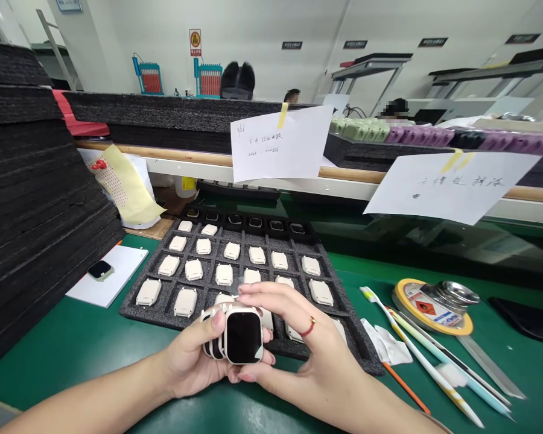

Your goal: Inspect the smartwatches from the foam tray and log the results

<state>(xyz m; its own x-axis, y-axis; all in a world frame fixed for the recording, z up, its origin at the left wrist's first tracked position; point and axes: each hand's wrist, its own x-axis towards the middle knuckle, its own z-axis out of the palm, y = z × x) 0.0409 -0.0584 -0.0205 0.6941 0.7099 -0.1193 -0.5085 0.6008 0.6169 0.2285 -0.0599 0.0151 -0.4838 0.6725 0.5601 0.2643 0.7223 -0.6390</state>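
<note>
My left hand (194, 355) is wrapped round a short row of smartwatch bodies without straps, its thumb pressing on their edge. The front smartwatch (243, 336) faces me with a dark screen and a pale frame. My right hand (305, 337), wearing a red cord ring, arches close around the other side of the row. Its fingers stretch over the top and its thumb lies below; whether it bears on the watches is hard to tell. Behind both hands a black foam tray (138, 313) holds pale watch bodies (185, 301) in compartments, several partly hidden by my hands.
At left, another watch (100, 270) lies on a white pad (122, 274) beside stacked black foam trays (40, 211). At right are toothbrushes (428, 355), a yellow tape roll (402, 301), a metal-topped container (457, 294) and crumpled white wipes (391, 346). A shelf (199, 166) crosses behind.
</note>
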